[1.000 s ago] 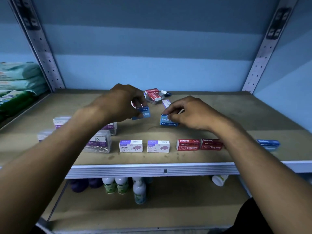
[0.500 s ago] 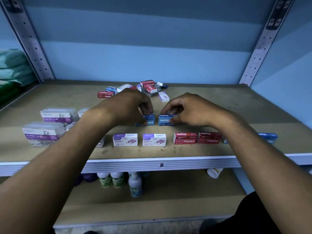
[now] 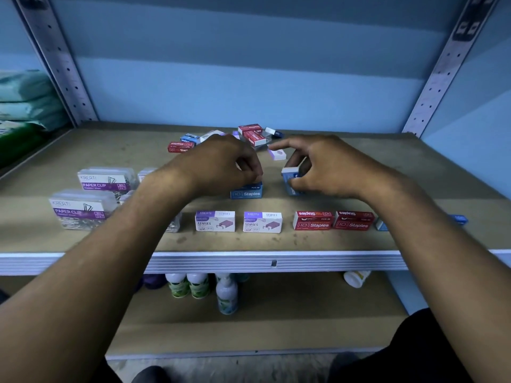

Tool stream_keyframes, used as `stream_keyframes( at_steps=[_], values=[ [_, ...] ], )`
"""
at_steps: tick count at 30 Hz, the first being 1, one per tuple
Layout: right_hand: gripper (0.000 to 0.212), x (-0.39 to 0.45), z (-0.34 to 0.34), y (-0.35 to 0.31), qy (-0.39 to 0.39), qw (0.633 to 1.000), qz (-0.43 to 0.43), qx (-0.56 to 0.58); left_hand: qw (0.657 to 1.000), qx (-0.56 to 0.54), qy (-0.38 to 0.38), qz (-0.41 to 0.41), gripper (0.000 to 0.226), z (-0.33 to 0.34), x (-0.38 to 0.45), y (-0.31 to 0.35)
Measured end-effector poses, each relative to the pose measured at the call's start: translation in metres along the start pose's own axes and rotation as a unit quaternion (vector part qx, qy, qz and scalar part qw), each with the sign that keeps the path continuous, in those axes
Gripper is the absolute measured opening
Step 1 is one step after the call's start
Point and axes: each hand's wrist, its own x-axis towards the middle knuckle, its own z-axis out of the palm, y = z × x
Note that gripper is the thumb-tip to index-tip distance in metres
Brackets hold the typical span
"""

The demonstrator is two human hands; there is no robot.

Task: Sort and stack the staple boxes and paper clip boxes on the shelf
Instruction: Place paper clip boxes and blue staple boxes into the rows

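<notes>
My left hand (image 3: 221, 164) rests its fingertips on the top of a blue staples box (image 3: 246, 192) lying flat in the middle of the shelf (image 3: 276, 262). My right hand (image 3: 326, 167) grips a second blue staples box (image 3: 290, 181), tilted up on end. Along the front stand two white-and-purple staples boxes (image 3: 215, 221) (image 3: 262, 222) and two red staples boxes (image 3: 313, 221) (image 3: 354, 221). Clear paper clip boxes (image 3: 83, 210) (image 3: 106, 179) are stacked at the left. A loose pile of red, blue and white boxes (image 3: 253, 135) lies at the back.
Another blue box (image 3: 459, 219) lies at the right, partly behind my right forearm. Green packs (image 3: 25, 106) fill the neighbouring shelf on the left. Small bottles (image 3: 226, 295) stand on the lower shelf. Metal uprights (image 3: 55, 62) frame the bay.
My right hand has tipped its blue box from flat up onto its end. The left blue box now lies flat with its label facing me, under my left fingertips.
</notes>
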Motion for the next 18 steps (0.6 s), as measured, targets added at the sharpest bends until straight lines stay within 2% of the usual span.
stream_keyframes(
  at_steps=[7, 12, 18],
  values=[
    [0.065, 0.011, 0.011, 0.002, -0.003, 1.0, 0.004, 0.001, 1.0, 0.009, -0.014, -0.008, 0.014, 0.002, -0.002, -0.007],
    [0.037, 0.016, 0.014, 0.002, -0.026, 0.999, 0.008, -0.029, 0.999, 0.029, -0.03, -0.014, 0.02, 0.003, -0.003, -0.005],
    [0.035, 0.013, 0.012, 0.002, -0.054, 0.997, 0.004, -0.055, 0.999, 0.032, -0.025, -0.013, 0.021, 0.004, -0.004, -0.003]
  ],
)
